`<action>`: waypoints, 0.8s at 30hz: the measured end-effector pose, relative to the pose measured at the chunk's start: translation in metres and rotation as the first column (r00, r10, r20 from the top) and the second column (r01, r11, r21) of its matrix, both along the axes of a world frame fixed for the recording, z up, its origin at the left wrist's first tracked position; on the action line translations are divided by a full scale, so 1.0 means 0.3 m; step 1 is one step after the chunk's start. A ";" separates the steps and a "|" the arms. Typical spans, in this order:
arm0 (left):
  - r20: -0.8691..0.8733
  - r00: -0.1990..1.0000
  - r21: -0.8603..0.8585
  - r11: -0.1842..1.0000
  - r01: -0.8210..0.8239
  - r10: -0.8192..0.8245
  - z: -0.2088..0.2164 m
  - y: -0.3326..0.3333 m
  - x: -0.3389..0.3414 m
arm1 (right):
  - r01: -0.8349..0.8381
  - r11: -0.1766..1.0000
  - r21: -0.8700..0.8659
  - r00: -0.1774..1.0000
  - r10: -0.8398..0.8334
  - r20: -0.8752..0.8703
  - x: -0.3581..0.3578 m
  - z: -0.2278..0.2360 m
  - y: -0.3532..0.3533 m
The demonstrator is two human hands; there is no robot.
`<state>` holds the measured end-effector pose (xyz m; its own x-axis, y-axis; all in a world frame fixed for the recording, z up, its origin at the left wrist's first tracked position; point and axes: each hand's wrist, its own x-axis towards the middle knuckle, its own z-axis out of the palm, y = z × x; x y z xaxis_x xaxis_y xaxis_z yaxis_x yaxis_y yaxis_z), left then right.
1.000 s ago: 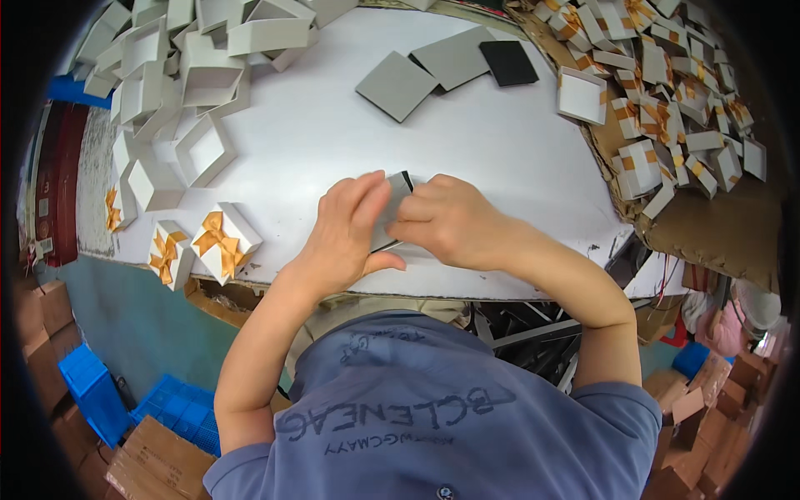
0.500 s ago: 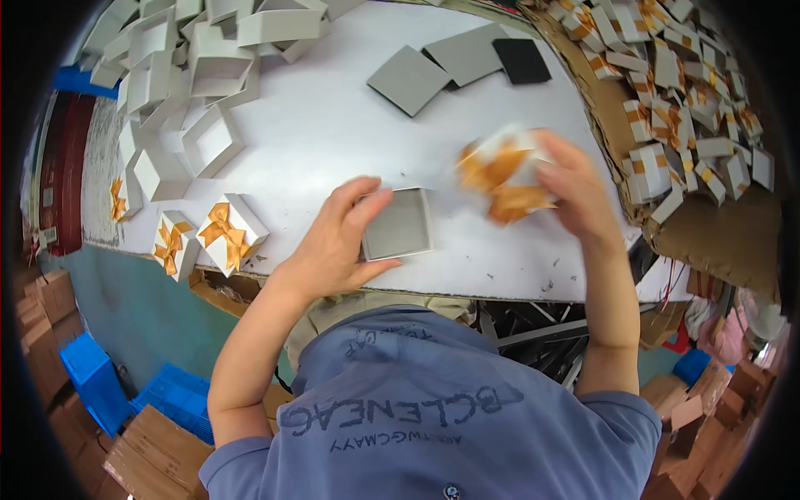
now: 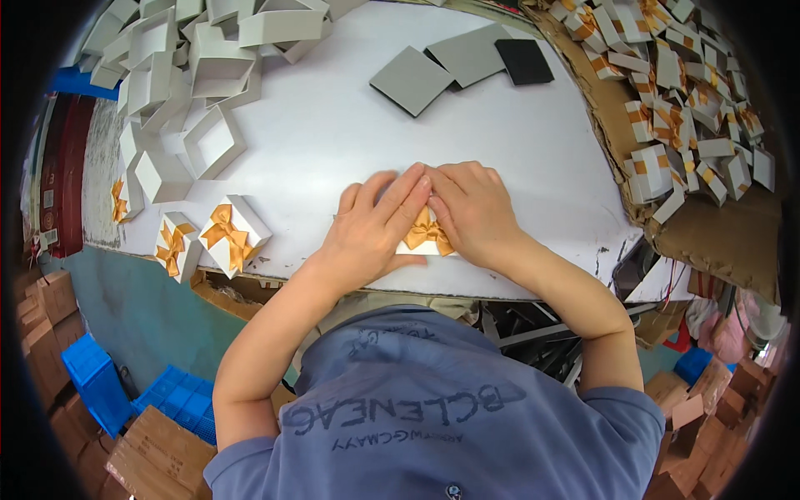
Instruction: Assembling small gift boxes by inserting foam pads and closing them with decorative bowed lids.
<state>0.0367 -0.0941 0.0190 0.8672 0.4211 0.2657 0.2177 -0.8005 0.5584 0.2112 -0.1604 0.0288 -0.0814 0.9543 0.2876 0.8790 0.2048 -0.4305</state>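
A small white gift box with a gold ribbon bow sits at the table's near middle. My left hand is closed around its left side, the thumb along the near edge. From the right, my right hand grips the same box, its fingertips meeting the left ones over the top. Both hands cover most of the box, including whatever lies under its lid. To the left stand two bow-tied white boxes, one upright-tilted and one larger-looking.
Open white box parts are heaped at the far left. Grey foam pads and a black pad lie at the back. A cardboard carton full of bow-tied boxes stands right. Blue crates are on the floor.
My right hand has brought the bow-topped lid leftward and down onto the grey-lined box base by my left hand. Both hands now close over it.
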 end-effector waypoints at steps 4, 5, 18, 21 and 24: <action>-0.212 0.962 0.228 0.966 -0.120 0.170 0.059 0.013 -0.059 | -0.158 0.987 0.042 0.985 0.155 0.074 0.056 0.023 0.092; -0.289 0.919 0.282 0.941 -0.187 0.269 0.069 0.020 -0.093 | -0.248 0.966 0.076 0.969 0.247 0.032 0.081 0.027 0.148; -0.299 0.556 0.602 0.605 -0.521 0.776 0.088 0.303 -0.364 | 0.030 0.970 0.240 0.996 -0.009 -0.086 0.176 0.077 0.331; -0.312 0.846 0.111 0.901 -0.418 0.431 0.051 0.247 -0.288 | -0.096 0.852 0.514 0.995 0.080 0.053 0.091 0.130 0.224; -0.049 0.897 -0.290 0.853 -0.433 0.439 0.056 0.119 -0.136 | -0.362 0.856 0.369 0.926 0.286 0.247 -0.016 0.093 0.138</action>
